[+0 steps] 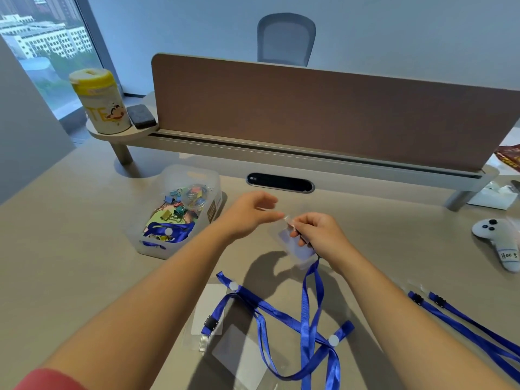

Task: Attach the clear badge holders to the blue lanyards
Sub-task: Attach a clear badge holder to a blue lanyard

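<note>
Right hand [319, 235]: fingers curled, pinching top edge of clear badge holder [295, 246] together with clip end of a blue lanyard [308, 308]. Holder held above desk [70, 249], tilted, lower corner hanging toward the near side. Lanyard strap drops from that grip and trails down onto desk between the two forearms.

Left hand [250, 213]: fingers loosely extended, blurred; index tip [280, 215] reaches toward holder's top tab. Contact with tab: cannot tell. Nothing gripped.

Below the hands: second lanyard [270, 308] lying in loops on desk, crossing the held strap, white round buttons on both. Its black clip rests over a flat badge holder with white card [208, 308]. Another clear holder [242, 356] flat on desk just nearer, partly under the loops.

Right edge: two more lanyards [461, 325] stretched side by side, black clips at far ends, touching clear holders there; detail too faint to tell more.

Left of hands: translucent bin [197, 175] with coloured binder clips, a small clear tub, blue lanyards bundled at near end.

Further out: grey cable slot in desk, brown divider panel [309, 108] on raised shelf, yellow-lidded canister [100, 101] and dark eraser-like block on shelf's left end. Plush game controller [498, 240] with handwritten label at far right. Office chair behind panel; window at left.
</note>
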Available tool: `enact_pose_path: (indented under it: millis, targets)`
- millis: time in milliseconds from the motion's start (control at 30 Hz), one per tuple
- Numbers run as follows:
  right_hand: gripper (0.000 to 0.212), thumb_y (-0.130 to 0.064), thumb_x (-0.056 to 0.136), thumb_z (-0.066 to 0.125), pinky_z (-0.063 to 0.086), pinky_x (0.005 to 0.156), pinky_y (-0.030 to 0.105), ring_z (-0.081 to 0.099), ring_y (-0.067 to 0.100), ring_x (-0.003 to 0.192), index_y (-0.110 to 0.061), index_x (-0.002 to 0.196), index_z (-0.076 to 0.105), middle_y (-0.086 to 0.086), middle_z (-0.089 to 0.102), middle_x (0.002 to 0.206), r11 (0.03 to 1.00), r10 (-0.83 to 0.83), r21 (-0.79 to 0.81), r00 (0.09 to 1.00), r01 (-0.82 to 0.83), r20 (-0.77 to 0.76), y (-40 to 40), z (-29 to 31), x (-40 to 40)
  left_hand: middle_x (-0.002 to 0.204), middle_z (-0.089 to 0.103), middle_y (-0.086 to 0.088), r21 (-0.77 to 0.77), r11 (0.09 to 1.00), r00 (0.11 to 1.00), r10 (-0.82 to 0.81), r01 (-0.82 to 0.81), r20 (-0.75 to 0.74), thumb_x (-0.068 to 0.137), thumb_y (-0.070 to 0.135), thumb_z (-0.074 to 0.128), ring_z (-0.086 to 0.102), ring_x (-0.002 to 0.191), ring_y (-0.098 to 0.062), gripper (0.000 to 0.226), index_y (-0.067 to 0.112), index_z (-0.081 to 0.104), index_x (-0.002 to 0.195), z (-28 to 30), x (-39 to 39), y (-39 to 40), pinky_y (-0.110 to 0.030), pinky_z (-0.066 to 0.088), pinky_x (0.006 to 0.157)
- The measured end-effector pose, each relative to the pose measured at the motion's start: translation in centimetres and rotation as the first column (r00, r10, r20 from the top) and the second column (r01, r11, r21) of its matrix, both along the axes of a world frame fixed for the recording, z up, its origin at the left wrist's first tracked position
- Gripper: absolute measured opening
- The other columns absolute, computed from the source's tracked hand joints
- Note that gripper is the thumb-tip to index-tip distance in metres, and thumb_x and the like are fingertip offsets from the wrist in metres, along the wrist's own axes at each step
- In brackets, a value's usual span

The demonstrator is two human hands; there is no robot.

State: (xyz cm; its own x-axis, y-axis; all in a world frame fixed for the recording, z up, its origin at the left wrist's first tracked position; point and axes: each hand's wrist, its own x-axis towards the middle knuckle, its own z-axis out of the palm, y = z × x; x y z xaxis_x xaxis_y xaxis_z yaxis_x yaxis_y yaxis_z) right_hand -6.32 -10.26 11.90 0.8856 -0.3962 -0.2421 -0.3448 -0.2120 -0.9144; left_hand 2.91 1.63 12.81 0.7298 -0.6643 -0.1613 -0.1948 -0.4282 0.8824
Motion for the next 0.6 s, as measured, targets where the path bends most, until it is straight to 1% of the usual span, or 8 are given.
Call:
enact_pose_path:
  millis: [67,100,200,300,367,433,500,600]
  targets:
    - [0.021,-0.01,0.094,0.045,0.037,0.04,0.004,0.043,0.01,0.053,0.001,0.095,0.063,0.0,0.054,0.067,1.0,0.01,-0.016,1.0,-0.01,-0.012,0.1,0.0,0.1,0.127,0.054,-0.014,0.051,0.995,0.995,-0.09,0.088,0.043,0.079,0.013,0.062,0.051,0.113,-0.025,0.042,0.007,0.049,0.119,0.2,-0.7,-0.3,-0.035,0.042,0.095]
    - [0.023,-0.009,0.094,0.044,0.037,0.041,0.004,0.044,0.009,0.054,0.003,0.1,0.063,-0.001,0.054,0.067,0.999,0.016,-0.031,1.0,-0.017,-0.016,0.1,-0.1,0.1,0.125,0.055,-0.013,0.075,0.991,0.99,-0.116,0.11,0.08,0.078,0.013,0.064,0.052,0.111,-0.025,0.042,0.007,0.05,0.118,0.2,-1.0,-0.4,-0.036,0.043,0.095]
    - [0.023,-0.005,0.093,0.044,0.038,0.04,0.0,0.045,0.008,0.057,0.001,0.104,0.064,-0.004,0.056,0.068,0.999,0.02,-0.046,1.0,-0.021,-0.005,0.2,0.1,0.0,0.115,0.061,-0.012,0.09,0.989,0.967,-0.138,0.121,0.214,0.077,0.012,0.065,0.056,0.1,-0.02,0.034,0.007,0.056,0.11,-0.1,-1.5,-0.6,-0.034,0.047,0.09]
    - [0.022,-0.003,0.091,0.048,0.038,0.041,0.001,0.046,0.008,0.057,0.001,0.105,0.064,-0.002,0.058,0.069,1.0,0.024,-0.01,1.0,-0.024,0.009,0.1,0.4,-0.3,0.108,0.065,-0.015,0.096,0.99,0.928,-0.13,0.103,0.35,0.08,0.007,0.061,0.06,0.099,-0.024,0.023,0.004,0.059,0.103,0.0,-1.4,-0.6,-0.033,0.048,0.09]
    - [0.022,-0.002,0.09,0.049,0.039,0.042,0.002,0.045,0.009,0.057,0.004,0.106,0.063,0.0,0.057,0.068,1.0,0.03,0.005,0.999,-0.03,0.017,0.0,0.4,-0.4,0.106,0.067,-0.017,0.119,0.987,0.894,-0.153,0.112,0.422,0.082,0.007,0.059,0.061,0.099,-0.026,0.022,0.002,0.059,0.103,0.2,-1.4,-0.5,-0.032,0.047,0.09]
    - [0.022,-0.003,0.091,0.049,0.041,0.046,0.005,0.045,0.009,0.056,0.004,0.106,0.063,-0.001,0.057,0.067,1.0,0.029,-0.007,0.999,-0.029,0.014,0.0,0.5,-0.5,0.107,0.068,-0.017,0.163,0.978,0.837,-0.195,0.129,0.511,0.084,0.01,0.056,0.062,0.1,-0.027,0.024,0.003,0.059,0.106,0.4,-1.4,-0.4,-0.03,0.046,0.089]
    - [0.023,-0.006,0.091,0.049,0.041,0.048,0.007,0.045,0.007,0.056,0.004,0.107,0.063,-0.002,0.057,0.067,0.999,0.028,-0.024,1.0,-0.028,0.01,0.1,0.6,-0.6,0.11,0.067,-0.016,0.251,0.957,0.751,-0.272,0.145,0.601,0.088,0.014,0.051,0.061,0.101,-0.028,0.026,0.005,0.058,0.111,0.6,-1.4,-0.3,-0.032,0.046,0.089]
    - [0.023,-0.003,0.092,0.047,0.039,0.054,0.012,0.046,0.006,0.059,0.006,0.106,0.063,-0.002,0.056,0.067,0.998,0.029,-0.062,1.0,-0.029,0.011,0.1,0.7,-0.5,0.114,0.064,-0.017,0.371,0.911,0.625,-0.398,0.18,0.672,0.09,0.015,0.046,0.059,0.103,-0.029,0.029,0.005,0.055,0.116,0.8,-1.5,-0.3,-0.035,0.046,0.09]
